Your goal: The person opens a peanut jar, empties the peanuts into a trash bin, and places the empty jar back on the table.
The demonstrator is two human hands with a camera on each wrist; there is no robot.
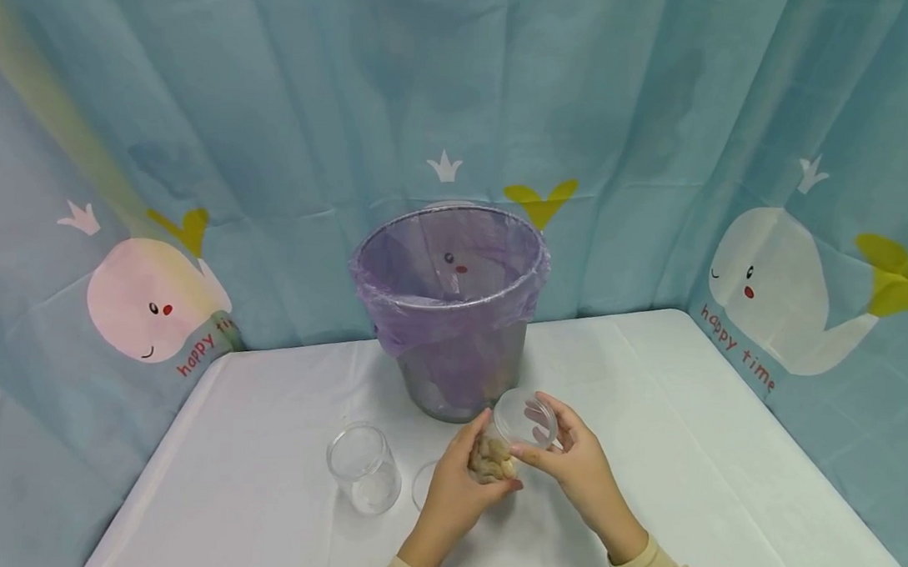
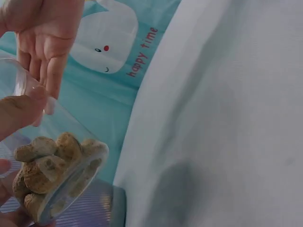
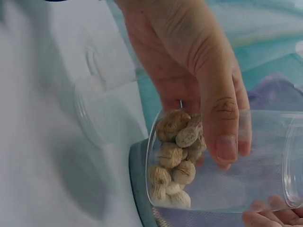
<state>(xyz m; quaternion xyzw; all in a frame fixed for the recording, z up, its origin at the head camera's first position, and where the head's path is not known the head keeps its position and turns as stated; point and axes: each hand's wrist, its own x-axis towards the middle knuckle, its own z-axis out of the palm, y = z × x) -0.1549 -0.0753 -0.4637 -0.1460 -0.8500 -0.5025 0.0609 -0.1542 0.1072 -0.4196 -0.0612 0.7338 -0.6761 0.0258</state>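
A clear plastic jar (image 1: 504, 440) with several unshelled peanuts (image 3: 173, 161) at its bottom is tilted above the table, its mouth toward the right hand. My left hand (image 1: 456, 484) grips the jar round its peanut-filled lower part. At the mouth end, my right hand (image 1: 575, 459) holds the rim between thumb and fingers. Some right fingers show through the clear wall in the head view. The peanuts also appear in the left wrist view, heaped against the jar's base (image 2: 78, 184).
A bin (image 1: 454, 375) with a purple liner bag (image 1: 430, 320) stands just beyond the hands. Left of them, another clear jar (image 1: 368, 472) stands on the white table (image 1: 267, 477), near a clear round lid (image 1: 419, 487) partly covered by the left hand. Blue patterned curtain (image 1: 318, 103) surrounds the table.
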